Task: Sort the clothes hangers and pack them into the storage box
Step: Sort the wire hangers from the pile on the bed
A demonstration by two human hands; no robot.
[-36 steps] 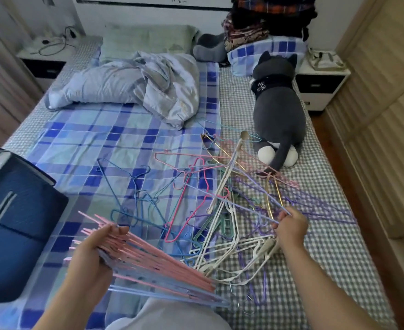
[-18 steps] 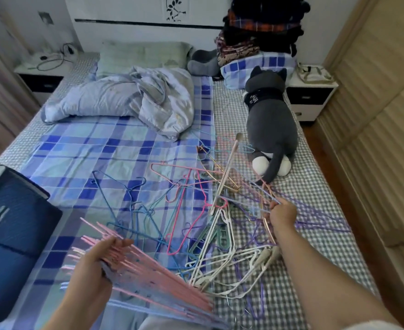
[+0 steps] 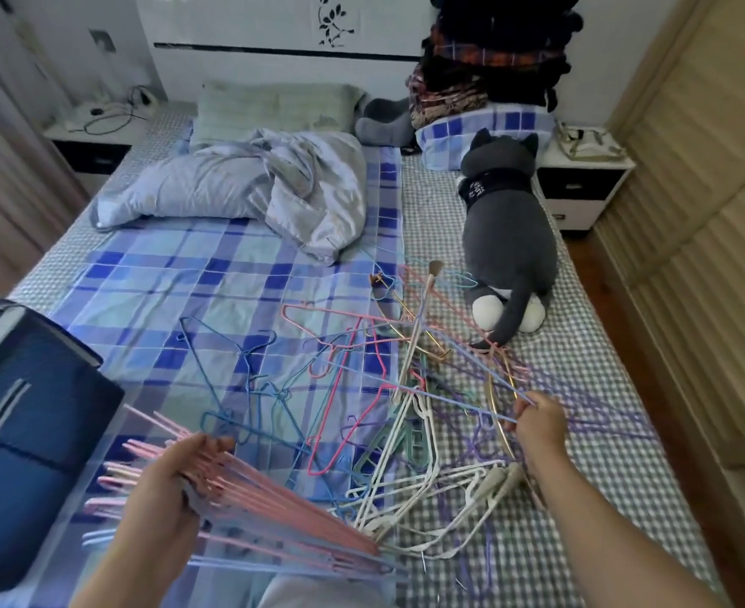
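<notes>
Left hand (image 3: 173, 480): lower left of frame; fingers curled round a fanned bundle of pink and pale blue hangers (image 3: 283, 520), as half a second ago.
Right hand (image 3: 539, 427): lower right of centre; fingers pinched on a lilac wire hanger (image 3: 462, 403) at the right edge of the tangle.
Change: drawn back toward the body since half a second ago, with the lilac hanger lifted and stretched out of the heap; probably one more piece being worked free for sorting.
Hanger tangle (image 3: 405, 414): centre of frame on the bed (image 3: 164, 278); white plastic, pink, blue, green, gold and purple pieces interlocked.
Storage box (image 3: 24, 436): dark blue, left edge of frame, beside the held bundle; contents not visible.
Progress: early to middle, judged from the size of the loose heap; nothing seen packed yet.
Risk: hooks snagged on neighbours, likely to drag several along.
Surroundings: grey plush cat (image 3: 511, 239) upper right, just beyond the tangle; crumpled quilt (image 3: 252, 186) upper centre.
</notes>
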